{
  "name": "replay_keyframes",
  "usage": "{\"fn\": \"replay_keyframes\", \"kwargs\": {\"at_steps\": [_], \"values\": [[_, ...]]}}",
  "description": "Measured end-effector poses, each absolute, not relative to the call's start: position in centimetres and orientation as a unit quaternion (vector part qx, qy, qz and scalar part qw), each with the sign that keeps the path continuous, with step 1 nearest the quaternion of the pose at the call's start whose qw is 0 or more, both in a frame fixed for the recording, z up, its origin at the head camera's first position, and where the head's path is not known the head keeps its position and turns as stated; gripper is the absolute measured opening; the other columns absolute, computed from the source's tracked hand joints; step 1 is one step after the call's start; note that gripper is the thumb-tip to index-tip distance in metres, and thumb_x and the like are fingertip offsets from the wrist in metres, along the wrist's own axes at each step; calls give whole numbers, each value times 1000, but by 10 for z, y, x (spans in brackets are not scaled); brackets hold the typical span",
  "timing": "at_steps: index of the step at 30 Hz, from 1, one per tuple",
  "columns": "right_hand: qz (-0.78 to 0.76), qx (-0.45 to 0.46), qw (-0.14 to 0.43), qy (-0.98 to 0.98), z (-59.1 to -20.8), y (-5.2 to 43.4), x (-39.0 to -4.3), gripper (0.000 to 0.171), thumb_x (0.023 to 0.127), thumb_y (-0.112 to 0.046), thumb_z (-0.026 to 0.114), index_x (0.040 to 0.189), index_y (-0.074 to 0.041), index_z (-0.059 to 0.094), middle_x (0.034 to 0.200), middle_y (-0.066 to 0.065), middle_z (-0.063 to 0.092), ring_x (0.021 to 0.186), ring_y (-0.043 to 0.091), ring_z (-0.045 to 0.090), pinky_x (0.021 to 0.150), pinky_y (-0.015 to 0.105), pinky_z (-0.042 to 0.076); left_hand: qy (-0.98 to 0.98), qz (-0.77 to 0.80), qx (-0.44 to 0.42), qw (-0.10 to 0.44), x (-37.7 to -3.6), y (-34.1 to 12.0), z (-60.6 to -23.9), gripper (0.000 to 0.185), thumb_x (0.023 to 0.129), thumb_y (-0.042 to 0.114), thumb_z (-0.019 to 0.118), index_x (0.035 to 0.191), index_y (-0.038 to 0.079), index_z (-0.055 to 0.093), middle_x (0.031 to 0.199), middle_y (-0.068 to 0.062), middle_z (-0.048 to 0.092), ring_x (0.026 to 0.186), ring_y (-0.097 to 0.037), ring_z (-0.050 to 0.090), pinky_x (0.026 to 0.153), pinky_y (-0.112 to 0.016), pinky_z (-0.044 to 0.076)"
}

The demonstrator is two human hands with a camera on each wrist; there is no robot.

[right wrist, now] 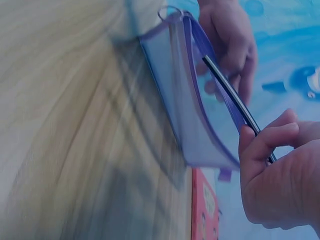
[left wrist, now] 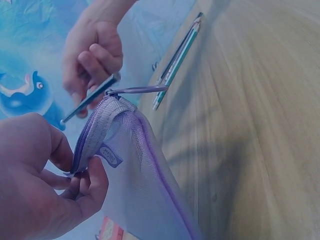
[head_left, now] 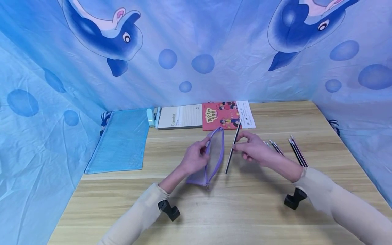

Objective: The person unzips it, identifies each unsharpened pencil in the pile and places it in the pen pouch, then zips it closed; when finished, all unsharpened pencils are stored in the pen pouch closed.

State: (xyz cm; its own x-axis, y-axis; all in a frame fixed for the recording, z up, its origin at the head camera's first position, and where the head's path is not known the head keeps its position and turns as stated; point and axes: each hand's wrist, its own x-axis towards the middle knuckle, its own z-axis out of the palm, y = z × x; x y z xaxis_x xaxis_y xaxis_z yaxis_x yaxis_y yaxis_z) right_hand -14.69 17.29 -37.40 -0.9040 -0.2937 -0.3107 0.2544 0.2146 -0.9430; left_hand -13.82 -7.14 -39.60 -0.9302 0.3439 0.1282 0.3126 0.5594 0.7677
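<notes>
A translucent mesh zip pouch with purple edging (head_left: 198, 177) stands on the table with its mouth unzipped and spread. My left hand (head_left: 195, 157) pinches one side of its rim between thumb and fingers; the left wrist view shows the grip beside a small purple tag (left wrist: 111, 156). To the right of the pouch, my right hand (head_left: 255, 148) holds a dark striped pencil (head_left: 229, 161) between thumb and fingers, tilted above the table. In the right wrist view, the pencil's far end (right wrist: 212, 65) appears in line with the pouch's mouth; whether it is inside, I cannot tell.
Several pencils (head_left: 297, 152) lie on the table at right, more of them (head_left: 277, 148) partly behind my right forearm. Along the back are a red book (head_left: 211, 119), a Gambit notepad (head_left: 180, 117) and a light-blue stapler-like object (head_left: 150, 117). A blue mesh folder (head_left: 119, 143) lies left.
</notes>
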Motion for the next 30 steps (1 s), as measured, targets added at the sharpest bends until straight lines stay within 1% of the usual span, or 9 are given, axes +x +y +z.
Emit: {"fn": "replay_keyframes", "kwargs": {"at_steps": [7,12,19,27,30], "values": [[-645,-7,224,731,-378,143,-144,29,91,-5,65,113,-2,45,86,12,72,47,8,47,41,20,36,884,430,182,15,-139,-71,-398,69,76,-8,60,144,-5,48,86,-7,57,76,-17,51,65,-29,46],[-643,-21,218,733,-384,131,-143,30,89,-3,66,113,0,47,84,13,71,45,9,49,40,21,37,886,428,179,15,-138,-71,-397,70,76,-7,61,145,-4,48,88,-10,59,77,-17,52,66,-30,47],[-631,-22,217,745,-387,120,-140,25,89,0,65,108,3,50,82,15,71,44,10,50,38,21,38,886,429,173,18,-138,-70,-396,73,76,-7,62,147,-1,46,89,-13,59,76,-18,51,65,-30,46],[-607,-28,213,765,-389,116,-142,26,88,-1,66,109,7,53,81,15,72,44,11,51,38,21,38,885,434,169,20,-139,-68,-396,73,76,-8,62,147,-2,45,89,-11,57,76,-18,51,63,-30,47],[-601,-29,222,767,-388,116,-142,27,88,-1,65,111,7,54,83,15,72,45,11,52,39,21,38,884,435,168,23,-139,-68,-396,72,77,-8,62,147,-3,45,90,-13,58,76,-19,51,63,-29,48]]}}
